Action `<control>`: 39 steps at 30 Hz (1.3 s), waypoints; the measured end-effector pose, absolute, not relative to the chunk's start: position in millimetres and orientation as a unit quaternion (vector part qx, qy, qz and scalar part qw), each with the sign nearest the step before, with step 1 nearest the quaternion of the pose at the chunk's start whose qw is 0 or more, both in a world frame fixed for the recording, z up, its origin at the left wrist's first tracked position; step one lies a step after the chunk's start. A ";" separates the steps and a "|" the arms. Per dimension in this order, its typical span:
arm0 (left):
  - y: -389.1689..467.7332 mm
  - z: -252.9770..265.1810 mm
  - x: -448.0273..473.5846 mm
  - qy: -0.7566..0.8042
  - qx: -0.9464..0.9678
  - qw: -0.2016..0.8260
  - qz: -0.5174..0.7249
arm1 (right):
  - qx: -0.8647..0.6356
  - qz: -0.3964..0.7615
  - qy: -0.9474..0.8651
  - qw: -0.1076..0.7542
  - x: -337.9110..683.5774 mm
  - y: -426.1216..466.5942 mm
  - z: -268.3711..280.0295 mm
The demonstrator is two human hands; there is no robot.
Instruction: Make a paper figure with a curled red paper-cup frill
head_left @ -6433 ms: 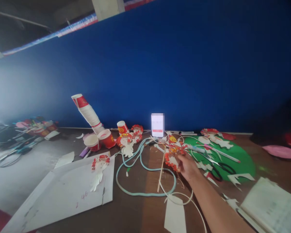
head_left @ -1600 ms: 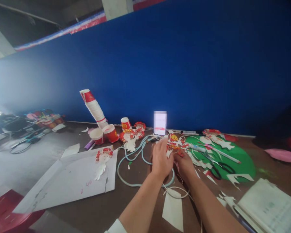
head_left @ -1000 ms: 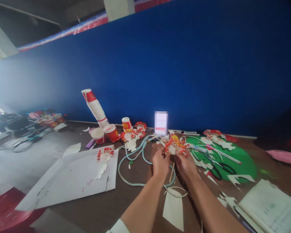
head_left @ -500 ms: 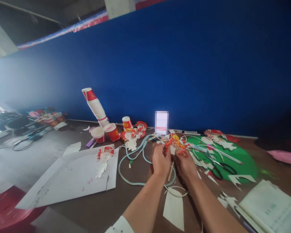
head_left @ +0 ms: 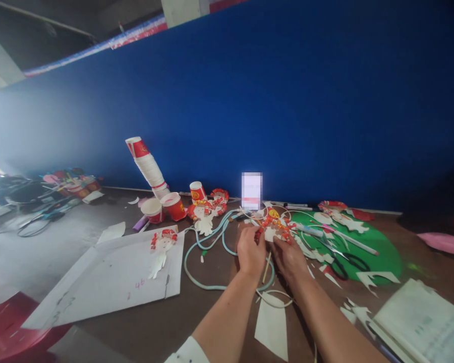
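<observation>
Between my two hands is a red, yellow and white paper cutout [head_left: 274, 225], seemingly made from a paper cup. My left hand [head_left: 250, 250] pinches its left edge with curled fingers. On the other side, my right hand [head_left: 288, 254] grips the lower right part, its fingertips partly hidden. Similar paper cutouts lie nearby: one [head_left: 203, 218] by the cups, another [head_left: 162, 249] on a white board [head_left: 109, 282]. A pale blue cable [head_left: 204, 287] loops over the table around my left hand, and a thin stick [head_left: 266, 268] lies between my wrists.
A leaning stack of paper cups [head_left: 150, 169] and two open cups stand at the back left. Right of my hands, black-handled scissors [head_left: 348, 262], pens and paper scraps lie on a green disc [head_left: 386, 257]. A notebook [head_left: 427, 317] sits at the front right, below a blue partition [head_left: 287, 101].
The paper cutout is tilted slightly differently between my fingers, its white part lower and more visible. Both hands stay in nearly the same place.
</observation>
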State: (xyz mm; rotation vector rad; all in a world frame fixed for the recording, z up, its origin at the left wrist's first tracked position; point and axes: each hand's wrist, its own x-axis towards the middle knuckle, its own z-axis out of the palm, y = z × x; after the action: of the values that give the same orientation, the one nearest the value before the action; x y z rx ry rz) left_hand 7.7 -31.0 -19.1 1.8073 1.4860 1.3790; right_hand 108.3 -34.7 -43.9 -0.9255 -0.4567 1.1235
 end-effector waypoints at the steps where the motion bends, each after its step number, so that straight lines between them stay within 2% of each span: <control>1: -31.6 -19.4 7.5 0.536 0.650 0.212 0.496 | -0.419 0.513 -0.198 0.723 108.2 -34.3 -44.2; 14: -27.4 -20.4 6.4 0.516 0.671 0.188 0.499 | -0.388 0.522 -0.188 0.736 99.2 -38.6 -31.9; 22: -25.1 -15.7 6.5 0.537 0.649 0.240 0.483 | -0.414 0.526 -0.205 0.714 99.5 -41.0 -32.5; 28: -18.6 -6.9 6.4 0.483 0.655 0.286 0.506 | -0.436 0.544 -0.238 0.677 99.4 -43.4 -27.7; 39: -9.8 -9.2 -0.5 0.463 0.628 0.345 0.523 | -0.412 0.564 -0.212 0.684 99.8 -37.4 -35.6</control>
State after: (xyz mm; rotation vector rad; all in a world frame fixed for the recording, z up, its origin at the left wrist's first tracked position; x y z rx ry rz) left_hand -0.5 -9.8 -9.2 1.6297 1.2017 1.3578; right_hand 99.8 -37.4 -35.6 -0.9228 -0.4754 1.2649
